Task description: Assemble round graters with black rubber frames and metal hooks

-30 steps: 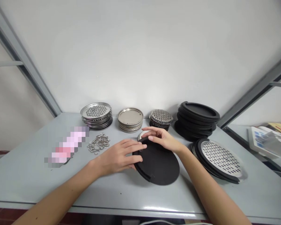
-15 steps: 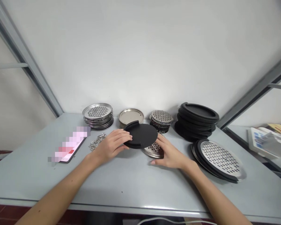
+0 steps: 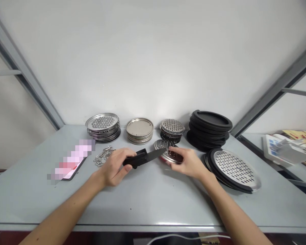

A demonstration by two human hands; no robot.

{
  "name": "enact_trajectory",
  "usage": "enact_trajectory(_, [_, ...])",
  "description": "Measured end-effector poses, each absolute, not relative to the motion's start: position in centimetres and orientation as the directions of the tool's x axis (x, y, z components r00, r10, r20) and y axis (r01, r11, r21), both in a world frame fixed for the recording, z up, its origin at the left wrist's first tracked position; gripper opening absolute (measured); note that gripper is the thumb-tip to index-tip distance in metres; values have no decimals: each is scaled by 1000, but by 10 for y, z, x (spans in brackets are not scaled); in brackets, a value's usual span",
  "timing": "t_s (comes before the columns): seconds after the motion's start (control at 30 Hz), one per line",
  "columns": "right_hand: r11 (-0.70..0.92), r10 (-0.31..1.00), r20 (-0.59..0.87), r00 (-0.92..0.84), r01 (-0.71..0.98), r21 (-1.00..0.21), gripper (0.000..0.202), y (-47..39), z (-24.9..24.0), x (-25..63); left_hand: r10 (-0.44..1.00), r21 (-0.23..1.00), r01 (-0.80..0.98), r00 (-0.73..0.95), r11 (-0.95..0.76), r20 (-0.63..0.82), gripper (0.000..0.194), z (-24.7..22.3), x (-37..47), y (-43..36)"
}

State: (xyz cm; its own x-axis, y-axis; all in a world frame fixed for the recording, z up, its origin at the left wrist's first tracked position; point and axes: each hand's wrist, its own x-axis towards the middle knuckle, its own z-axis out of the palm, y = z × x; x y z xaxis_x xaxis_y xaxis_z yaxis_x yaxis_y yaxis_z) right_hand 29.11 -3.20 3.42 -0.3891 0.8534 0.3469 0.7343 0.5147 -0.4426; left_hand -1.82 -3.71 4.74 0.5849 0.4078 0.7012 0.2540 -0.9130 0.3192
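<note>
My left hand is closed on a round black plate with a raised rim, pinched at its left side between thumb and fingers. The plate is tilted, so its flat face looks narrow. My right hand is closed on a round metal grater disc, gripping its right side; the disc tilts and shows its holes. Whether other discs lie beneath it I cannot tell. Part of the grater disc sits behind the black plate. Several metal clips lie beside my left hand.
Along the wall stand stacks of large grater discs, plain metal discs, small grater discs and black plates. Assembled graters in black holders lie at right. A phone lies at left on the grey table.
My left hand has tipped the black plate from a broad view to nearly edge-on. My right hand has tilted the grater disc, which now shows more. The whole view has shifted slightly.
</note>
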Motion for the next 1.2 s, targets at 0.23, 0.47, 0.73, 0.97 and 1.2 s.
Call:
enact_trajectory(0.23, [437, 846, 516, -137, 733, -522, 35, -28, 35, 309, 451, 353, 298, 722, -887, 524, 21, 54, -10, -42])
enact_trajectory(0.47, [663, 694, 640, -330, 639, -390, 27, -30, 25, 299, 467, 359, 356, 833, -863, 296, 16, 42, 4, -45])
enact_trajectory(0.73, [813, 575, 608, -547, 465, -350, 24, -33, 15, 276, 606, 343, 511, 739, -788, 294, 52, 41, -5, -35])
enact_trajectory(0.97, [809, 587, 494, -641, 451, -377, 25, -34, 14, 273, 656, 292, 595, 727, -749, 200, 66, 33, -4, -34])
enact_trajectory(1.2, [766, 636, 407, -655, 475, -433, 31, -36, 24, 278, 672, 300, 608, 713, -735, 201, 63, 27, -1, -32])
